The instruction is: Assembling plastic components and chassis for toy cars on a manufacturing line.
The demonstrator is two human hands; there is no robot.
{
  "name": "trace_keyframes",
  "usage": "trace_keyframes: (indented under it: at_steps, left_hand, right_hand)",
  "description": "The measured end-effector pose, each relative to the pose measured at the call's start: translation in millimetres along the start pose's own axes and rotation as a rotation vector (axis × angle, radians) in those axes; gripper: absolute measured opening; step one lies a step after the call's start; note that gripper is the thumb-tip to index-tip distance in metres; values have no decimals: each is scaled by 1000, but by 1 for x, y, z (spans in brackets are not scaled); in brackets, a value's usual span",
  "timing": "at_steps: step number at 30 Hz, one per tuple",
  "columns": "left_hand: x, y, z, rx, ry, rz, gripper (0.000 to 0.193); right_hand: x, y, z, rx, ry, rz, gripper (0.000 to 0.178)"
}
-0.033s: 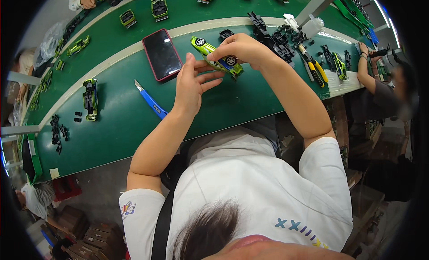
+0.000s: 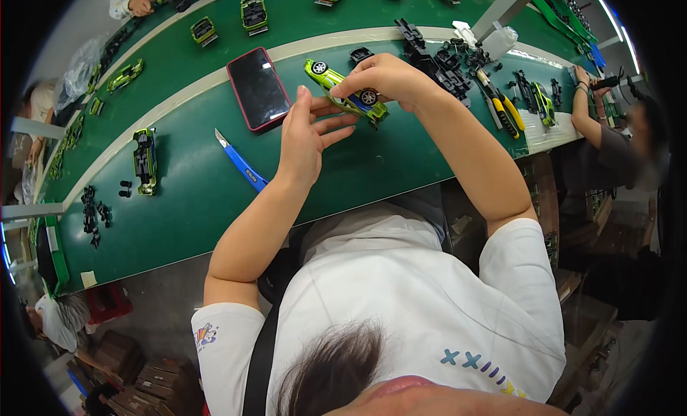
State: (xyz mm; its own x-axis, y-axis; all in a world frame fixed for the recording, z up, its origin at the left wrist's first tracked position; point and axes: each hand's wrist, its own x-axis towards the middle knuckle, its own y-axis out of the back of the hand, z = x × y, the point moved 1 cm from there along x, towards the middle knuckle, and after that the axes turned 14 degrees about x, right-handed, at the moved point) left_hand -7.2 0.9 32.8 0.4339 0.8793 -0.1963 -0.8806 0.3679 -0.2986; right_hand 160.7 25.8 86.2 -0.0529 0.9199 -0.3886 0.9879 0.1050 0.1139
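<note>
Right hand (image 2: 393, 80): thumb and fingers pinch the green-and-blue toy car (image 2: 332, 77) about its mid-body, between the two visible wheels; left hand (image 2: 300, 140): fingers extended and not closed, tips just beside or against the car's lower side; from where I stand, I cannot tell whether they bear any weight; the car is held above the green workbench (image 2: 193, 208), tilted, one flank turned up; handling, as judged: light, stiff shell, smooth finish liable to slip, wheels and end trim the likely fragile points; grip across the mid-body, clear of the wheels; outward, to the left: a red-cased smartphone (image 2: 259, 88) lies near the left fingertips; a blue utility knife (image 2: 240, 162), blade exposed, lies beside the left forearm (image 2: 257, 223) and would obstruct a low leftward reach; a second toy car (image 2: 145, 162) lies well apart; beyond the right hand: a black plastic part (image 2: 361, 55), then heaped black chassis parts (image 2: 433, 62), which crowd that side; yellow-handled pliers (image 2: 509, 115) lie farther right
</note>
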Motion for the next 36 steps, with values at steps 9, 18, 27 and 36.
trace_keyframes:
  at_steps: [9, 18, 27, 36]
  left_hand:
    - [-15, -9, -19, 187, -406, -30, 45]
    - [-22, -13, -14, 479, -722, -127, 63]
    - [-22, -21, -25, 585, -656, -178, 78]
    - [-9, -21, -40, 740, -502, -71, 61]
  right_hand:
    - [-32, 10, 41, -115, 806, 30, 42]
    - [-45, 15, 55, -66, 950, 26, 46]
    - [-59, 27, 58, -165, 954, 216, 42]
    - [-105, 98, 65, -290, 848, 420, 42]
